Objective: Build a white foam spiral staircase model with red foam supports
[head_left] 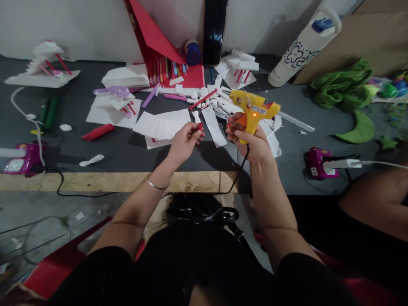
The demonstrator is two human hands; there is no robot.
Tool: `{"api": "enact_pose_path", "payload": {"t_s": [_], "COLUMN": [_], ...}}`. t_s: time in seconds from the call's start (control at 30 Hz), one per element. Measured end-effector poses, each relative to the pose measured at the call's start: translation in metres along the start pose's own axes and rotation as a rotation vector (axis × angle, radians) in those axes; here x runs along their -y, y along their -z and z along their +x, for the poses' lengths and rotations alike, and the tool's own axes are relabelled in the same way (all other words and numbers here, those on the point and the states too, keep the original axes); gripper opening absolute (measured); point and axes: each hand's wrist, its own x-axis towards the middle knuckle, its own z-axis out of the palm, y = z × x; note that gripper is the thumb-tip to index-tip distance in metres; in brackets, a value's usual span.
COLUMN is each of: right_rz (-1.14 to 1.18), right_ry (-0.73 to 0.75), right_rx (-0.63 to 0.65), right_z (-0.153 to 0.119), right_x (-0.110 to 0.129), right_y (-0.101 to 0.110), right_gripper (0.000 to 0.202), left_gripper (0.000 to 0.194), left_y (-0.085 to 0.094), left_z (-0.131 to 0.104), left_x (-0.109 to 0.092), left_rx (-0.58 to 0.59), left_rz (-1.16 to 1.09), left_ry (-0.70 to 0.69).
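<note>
My right hand [253, 138] is wrapped round the handle of a yellow hot glue gun [251, 106], which is held above the table with its nozzle toward the left. A small orange light glows on its side, and its black cord runs down past the table edge. The fingers of my left hand [186, 139] are pinched together; what they hold, if anything, is too small to make out. Just beyond those fingertips is a small white piece [196, 116]. A white stepped foam-like piece [164, 123] lies left of my left hand, and a white strip [214, 126] lies between the hands.
Small white models on red sticks [116, 104] stand along the table. Behind are a red box [194, 78] of coloured sticks, a phone [215, 32] and a white bottle [301, 49]. Purple power adapters [318, 163] sit at both sides. Another person's arm [376, 204] is at right.
</note>
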Motion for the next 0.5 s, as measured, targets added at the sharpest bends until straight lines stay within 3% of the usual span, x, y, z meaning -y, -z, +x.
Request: {"api": "enact_pose_path", "payload": {"t_s": [0.13, 0.3, 0.5], "right_rz": [-0.050, -0.251, -0.530], "right_ry": [0.055, 0.185, 0.286], "right_rx": [0.137, 0.152, 0.194], "right_z": [0.006, -0.003, -0.024], "right_x": [0.004, -0.013, -0.028], "right_y": [0.000, -0.008, -0.018], "right_gripper": [0.047, 0.048, 0.045], "left_gripper": [0.012, 0.025, 0.028], "left_y": [0.002, 0.007, 0.009], "left_z": [0.009, 0.009, 0.003], "left_x": [0.008, 0.015, 0.020], "left_rx": [-0.103, -0.253, -0.342], "left_rz": [0.158, 0.421, 0.568], "left_ry": [-0.149, -0.351, -0.471]}}
